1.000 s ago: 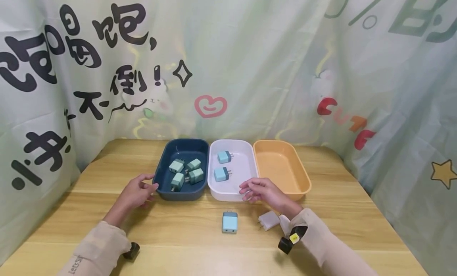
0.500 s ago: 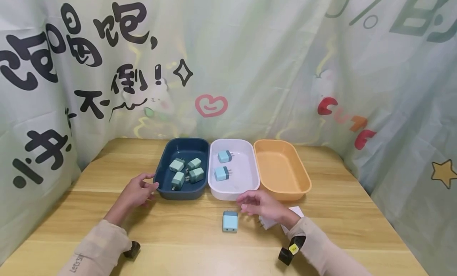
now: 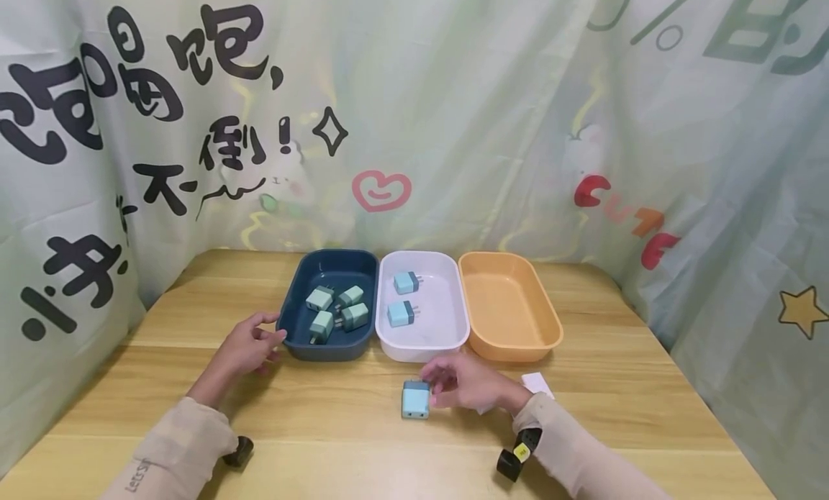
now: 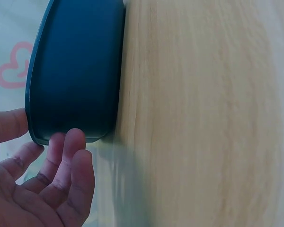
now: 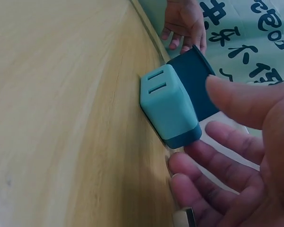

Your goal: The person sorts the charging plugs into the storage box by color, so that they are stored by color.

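Observation:
On the table in front of the trays lies a light blue USB charger [image 3: 415, 401] with a dark blue end. My right hand [image 3: 469, 381] is at its right side, thumb and fingers apart; the right wrist view shows the charger [image 5: 168, 106] just beyond the fingertips, with touch hard to tell. At the left edge of a navy tray [image 3: 327, 352], my left hand [image 3: 249, 345] rests its loosely bent fingers on the rim. The left wrist view has that hand [image 4: 47, 189] at the tray's corner [image 4: 75, 75]. Several pale green chargers [image 3: 354, 316] lie in the navy tray.
Two light blue chargers [image 3: 401, 314] lie in the white tray [image 3: 424, 351], which stands between the navy tray and an orange tray [image 3: 512, 306]. A white object [image 3: 536, 385] on the table is partly hidden behind my right wrist. A printed curtain [image 3: 453, 126] hangs behind the table.
My right hand has come down from the white tray's front edge to beside the light blue charger on the table, covering more of the white chargers. My left hand has stayed at the navy tray.

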Demonstrator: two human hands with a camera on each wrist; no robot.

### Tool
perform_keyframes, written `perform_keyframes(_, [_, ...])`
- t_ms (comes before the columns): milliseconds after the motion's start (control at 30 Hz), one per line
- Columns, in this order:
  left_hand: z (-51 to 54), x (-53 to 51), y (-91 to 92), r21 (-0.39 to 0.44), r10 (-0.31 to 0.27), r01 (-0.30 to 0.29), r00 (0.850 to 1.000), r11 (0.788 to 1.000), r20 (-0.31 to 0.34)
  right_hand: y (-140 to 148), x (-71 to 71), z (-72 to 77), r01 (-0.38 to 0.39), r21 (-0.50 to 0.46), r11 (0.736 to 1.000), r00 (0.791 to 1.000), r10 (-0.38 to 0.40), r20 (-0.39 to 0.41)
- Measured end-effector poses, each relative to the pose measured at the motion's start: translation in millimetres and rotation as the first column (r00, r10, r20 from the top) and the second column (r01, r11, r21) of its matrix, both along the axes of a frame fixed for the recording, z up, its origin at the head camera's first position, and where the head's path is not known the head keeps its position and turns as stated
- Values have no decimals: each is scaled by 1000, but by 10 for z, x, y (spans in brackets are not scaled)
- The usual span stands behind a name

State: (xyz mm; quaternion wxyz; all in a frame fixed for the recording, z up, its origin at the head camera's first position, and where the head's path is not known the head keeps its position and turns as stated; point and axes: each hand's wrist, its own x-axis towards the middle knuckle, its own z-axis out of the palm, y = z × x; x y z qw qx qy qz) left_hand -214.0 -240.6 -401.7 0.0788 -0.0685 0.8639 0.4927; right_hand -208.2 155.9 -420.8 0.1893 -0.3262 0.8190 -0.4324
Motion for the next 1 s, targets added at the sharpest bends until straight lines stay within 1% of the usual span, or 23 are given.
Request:
perform_keyframes(133, [-9, 2, 4, -6, 3, -3, 1000, 1000, 3, -26, 4, 11, -5, 43, 999, 1000, 6, -16])
perform_keyframes(333, [-10, 10, 2, -7, -4, 4, 1000, 1000, -5, -65, 21, 23, -1, 82, 997, 1000, 2, -12])
perform_keyframes(467, [-15, 11, 3, -4, -2, 2, 1000, 1000, -4, -83, 21, 16, -21, 102, 995, 1000, 22, -13])
perform_keyframes(767, [-10, 11, 5, -1, -3, 3, 1000, 1000, -11, -110, -8, -9, -80, 97, 992, 994, 86, -61])
perform_keyframes(900, [2, 10, 9, -2, 1, -1, 1000, 1000, 2, -111, -9, -5, -76, 94, 993, 996, 81, -48])
perform_keyframes(1000, [-2, 8, 4, 0, -1, 1, 1000, 1000, -2, -114, -7, -14, -73, 80, 994, 996, 76, -45])
